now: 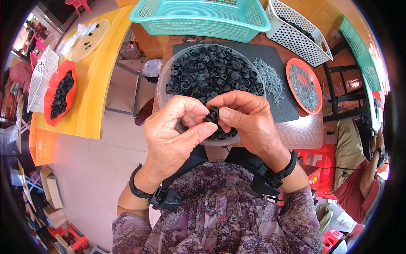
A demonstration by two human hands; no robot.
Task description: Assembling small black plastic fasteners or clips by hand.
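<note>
My left hand and my right hand meet over the near side of a clear round tub. Between their fingertips they pinch a small round black plastic part; its exact kind is hard to make out. Both hands are closed on it, thumbs toward each other. Loose black plastic parts, ring- and cap-shaped, fill the tub. To the right of the tub, a pile of silvery screws lies on a dark mat. An orange-red plate beside it holds more screws.
A green basket and a white perforated basket stand at the back. On the yellow table at left are a red bowl of black parts and a round lid. Another person sits at right near a red stool.
</note>
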